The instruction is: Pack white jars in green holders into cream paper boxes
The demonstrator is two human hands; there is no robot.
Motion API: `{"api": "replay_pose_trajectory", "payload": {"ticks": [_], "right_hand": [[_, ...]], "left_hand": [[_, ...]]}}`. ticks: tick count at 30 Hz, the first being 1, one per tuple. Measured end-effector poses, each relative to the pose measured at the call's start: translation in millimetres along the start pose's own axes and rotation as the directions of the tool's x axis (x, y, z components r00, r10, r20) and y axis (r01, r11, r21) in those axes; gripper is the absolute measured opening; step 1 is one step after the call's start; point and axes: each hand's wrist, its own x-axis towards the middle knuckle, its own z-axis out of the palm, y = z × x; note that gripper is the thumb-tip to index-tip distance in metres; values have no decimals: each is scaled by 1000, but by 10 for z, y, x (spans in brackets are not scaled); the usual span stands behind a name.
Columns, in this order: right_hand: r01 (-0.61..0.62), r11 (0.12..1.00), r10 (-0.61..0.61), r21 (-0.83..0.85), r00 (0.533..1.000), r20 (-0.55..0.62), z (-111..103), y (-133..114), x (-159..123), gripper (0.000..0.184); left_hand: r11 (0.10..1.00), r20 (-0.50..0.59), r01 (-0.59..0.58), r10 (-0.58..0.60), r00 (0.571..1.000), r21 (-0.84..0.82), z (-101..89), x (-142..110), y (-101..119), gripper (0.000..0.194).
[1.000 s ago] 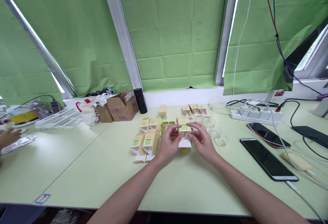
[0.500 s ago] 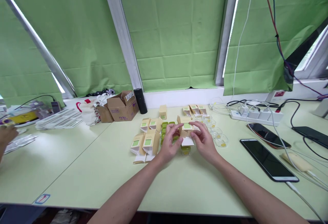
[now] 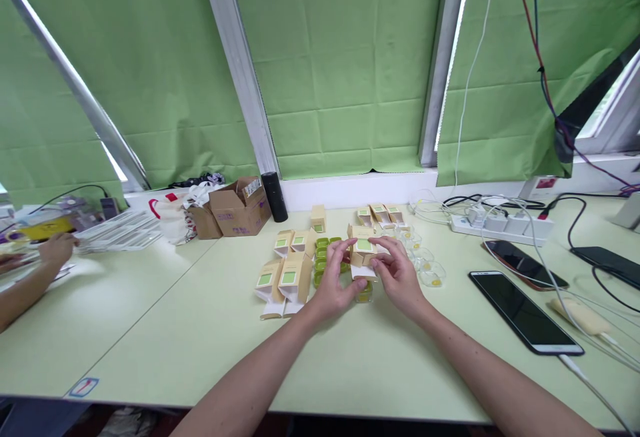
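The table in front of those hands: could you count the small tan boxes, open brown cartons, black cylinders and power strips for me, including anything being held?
Small tan boxes: 9 in view, including the one held
Open brown carton: 1
Black cylinder: 1
Power strip: 1
Total: 12

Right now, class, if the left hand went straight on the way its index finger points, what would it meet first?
Most likely the small carton between the hands: the left hand's index fingertip seems to touch its upper edge, though depth is hard to judge.
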Motion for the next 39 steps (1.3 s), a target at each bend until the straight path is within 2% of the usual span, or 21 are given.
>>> {"api": "replay_pose_trajectory", "payload": {"ticks": [10, 21, 39], "right_hand": [[-19, 998, 15, 59, 998, 60, -13, -18, 0, 37], [5, 990, -22, 140, 992, 127, -23, -53, -25, 43], [24, 988, -49, 155, 985, 163, -23, 9, -41, 43]], "left_hand": [[991, -51, 82, -88, 995, -102, 8, 16, -41, 67], [965, -83, 116, -139, 987, -236, 22, 41, -62, 64], [961, -109, 128, -159, 981, -245, 26, 50, -82, 53]]}}
